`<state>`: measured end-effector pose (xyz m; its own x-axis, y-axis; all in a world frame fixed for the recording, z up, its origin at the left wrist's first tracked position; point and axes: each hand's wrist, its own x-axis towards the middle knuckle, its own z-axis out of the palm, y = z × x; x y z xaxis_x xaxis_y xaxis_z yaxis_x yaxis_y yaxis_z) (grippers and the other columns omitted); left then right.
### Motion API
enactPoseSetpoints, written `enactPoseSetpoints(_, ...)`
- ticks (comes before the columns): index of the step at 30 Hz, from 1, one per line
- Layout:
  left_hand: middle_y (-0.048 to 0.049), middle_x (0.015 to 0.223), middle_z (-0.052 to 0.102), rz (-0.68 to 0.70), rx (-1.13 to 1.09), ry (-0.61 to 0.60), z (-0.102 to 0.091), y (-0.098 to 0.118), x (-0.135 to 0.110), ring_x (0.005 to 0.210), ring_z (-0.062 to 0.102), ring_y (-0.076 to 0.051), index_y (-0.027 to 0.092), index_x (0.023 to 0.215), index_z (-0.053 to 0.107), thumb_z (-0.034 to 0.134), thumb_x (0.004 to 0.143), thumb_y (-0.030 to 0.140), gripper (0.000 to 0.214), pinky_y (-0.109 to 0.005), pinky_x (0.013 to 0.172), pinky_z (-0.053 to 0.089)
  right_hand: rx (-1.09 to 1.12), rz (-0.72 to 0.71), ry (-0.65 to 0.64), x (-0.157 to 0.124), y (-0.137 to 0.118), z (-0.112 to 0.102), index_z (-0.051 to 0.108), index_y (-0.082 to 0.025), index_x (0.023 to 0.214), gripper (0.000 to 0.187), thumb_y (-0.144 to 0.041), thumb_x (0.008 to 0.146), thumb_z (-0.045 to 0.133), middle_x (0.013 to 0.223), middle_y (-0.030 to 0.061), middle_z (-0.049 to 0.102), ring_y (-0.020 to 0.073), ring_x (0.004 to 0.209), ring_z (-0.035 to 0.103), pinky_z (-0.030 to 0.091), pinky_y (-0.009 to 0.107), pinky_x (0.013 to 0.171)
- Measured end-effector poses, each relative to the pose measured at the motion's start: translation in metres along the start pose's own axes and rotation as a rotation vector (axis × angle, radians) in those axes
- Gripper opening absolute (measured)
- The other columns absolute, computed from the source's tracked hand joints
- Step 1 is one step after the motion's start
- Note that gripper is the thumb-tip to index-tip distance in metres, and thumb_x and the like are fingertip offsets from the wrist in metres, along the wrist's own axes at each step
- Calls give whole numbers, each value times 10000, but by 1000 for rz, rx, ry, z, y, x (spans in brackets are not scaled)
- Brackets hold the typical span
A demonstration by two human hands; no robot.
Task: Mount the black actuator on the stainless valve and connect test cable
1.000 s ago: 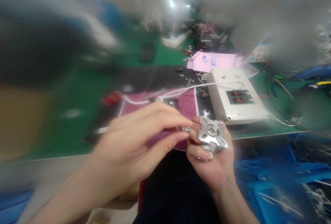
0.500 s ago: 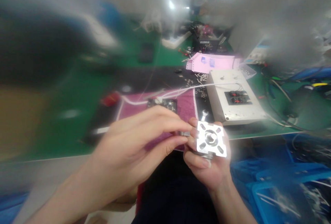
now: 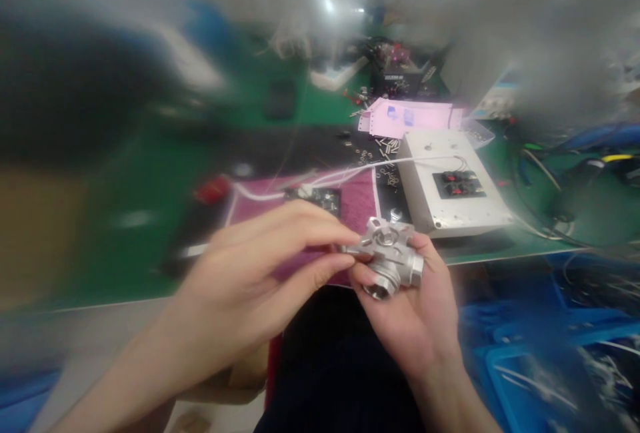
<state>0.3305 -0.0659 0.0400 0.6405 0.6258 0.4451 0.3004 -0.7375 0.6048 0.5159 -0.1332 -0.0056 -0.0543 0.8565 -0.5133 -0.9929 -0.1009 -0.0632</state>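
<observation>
A silver metal valve body (image 3: 395,253) with a square slotted top flange and hexagonal threaded ports sits tilted in my right hand (image 3: 413,320). My right fingers and thumb wrap round it from below and from the right. One port opening faces toward me. My left hand (image 3: 270,273) reaches across from the left, thumb and forefinger pinched on metal at the valve's left end. My left fingertips partly hide that end. Both hands are above the front edge of the bench.
Behind my hands, a circuit board (image 3: 325,200) with white cables lies on a purple cloth (image 3: 357,193). A white box (image 3: 425,193) with black-and-red terminals stands to the right, near an open-end wrench (image 3: 395,215), small metal parts (image 3: 387,148) and pink papers (image 3: 413,120). Blue bins (image 3: 500,380) are at lower right.
My right hand has turned the valve: its square flange faced me before, and now its side and ports show. My left fingers stay pinched at its left end, slightly farther left.
</observation>
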Motion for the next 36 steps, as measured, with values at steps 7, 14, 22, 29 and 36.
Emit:
enactPoseSetpoints(7,30,1129,800,-78,76,23,0,-8,-4,1057,743,-156,284,1169,743,766,963,167,238,-258,973,574,112,4,20,-1,1,7,685,-185,1106,270,-368,1095,487,1099,66,725,195,1013,691,621,393,915)
enactPoseSetpoints(14,10,1123,807,-97,76,19,1,-10,-5,1056,748,-171,270,1152,759,755,977,195,191,-278,974,581,130,14,59,-5,3,9,690,-186,1138,294,-398,1105,489,1039,70,720,199,975,699,640,393,890)
enactPoseSetpoints(22,31,1117,804,-104,56,31,2,-12,-6,1039,746,-153,288,1154,759,782,962,209,208,-259,969,573,124,-19,109,-4,5,9,660,-193,1250,302,-431,1083,576,1177,78,721,206,998,709,648,432,933)
enactPoseSetpoints(29,2,1121,808,-120,66,26,2,-12,-6,1050,748,-179,266,1143,771,753,978,226,170,-289,977,592,85,-26,38,-5,4,4,691,-190,1141,222,-361,1056,578,1072,59,746,200,968,711,639,391,870)
enactPoseSetpoints(36,-3,1105,812,-98,83,10,0,-11,-7,1036,757,-178,259,1120,777,735,983,218,149,-292,954,609,32,-27,-17,-3,6,-7,716,-217,1041,165,-219,912,612,966,31,748,191,859,683,605,375,779)
